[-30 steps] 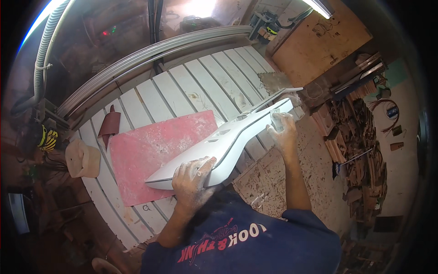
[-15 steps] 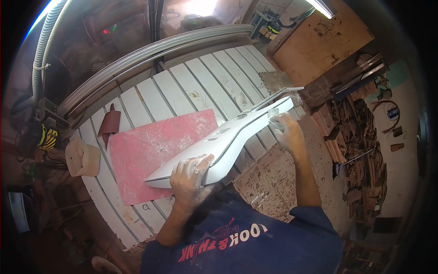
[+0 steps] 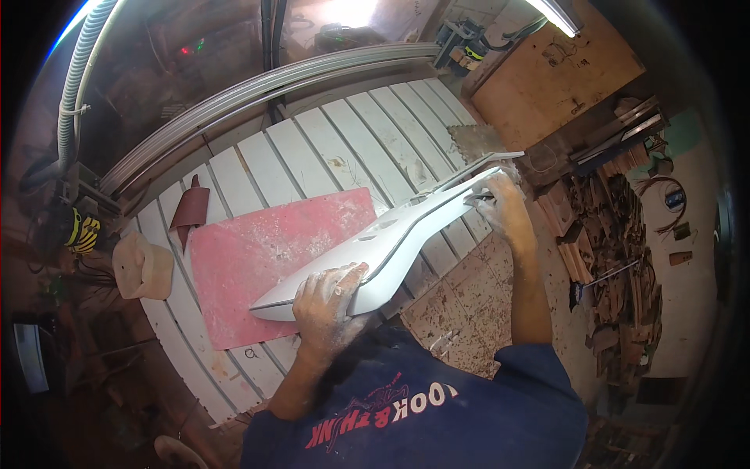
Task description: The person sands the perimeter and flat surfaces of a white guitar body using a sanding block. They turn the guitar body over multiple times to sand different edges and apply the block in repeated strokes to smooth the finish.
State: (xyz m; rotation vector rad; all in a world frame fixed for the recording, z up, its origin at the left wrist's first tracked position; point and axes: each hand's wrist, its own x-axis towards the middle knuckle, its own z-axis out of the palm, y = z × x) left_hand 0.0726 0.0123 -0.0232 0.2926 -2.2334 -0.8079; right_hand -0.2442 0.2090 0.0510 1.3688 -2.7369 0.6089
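Observation:
A long white moulded piece (image 3: pixel 394 238), with a dark seam along its side and several openings, lies diagonally over a dusty red sheet (image 3: pixel 242 230) on the slatted bed. My left hand (image 3: pixel 328 309), whitened with dust, grips the piece's near edge toward the wide end. My right hand (image 3: pixel 504 203) is closed at the narrow far end, against its side; whatever is in its fingers is mostly hidden now. A thin white strip (image 3: pixel 461 172) lies behind the piece. A rolled maroon sheet (image 3: pixel 187 215) and a beige cap-like object (image 3: pixel 142 267) sit to the left.
A metal rail (image 3: pixel 266 70) crosses behind the slatted bed (image 3: pixel 297 152). A ribbed hose (image 3: pixel 82 78) hangs at left. At right are a plywood panel (image 3: pixel 558 82), a heap of wood offcuts (image 3: pixel 613 313) and the littered floor (image 3: pixel 469 313).
My right hand has moved right and up along the piece toward its tip, and the small pale block seen in it earlier is no longer clearly visible. My left hand stays on the edge.

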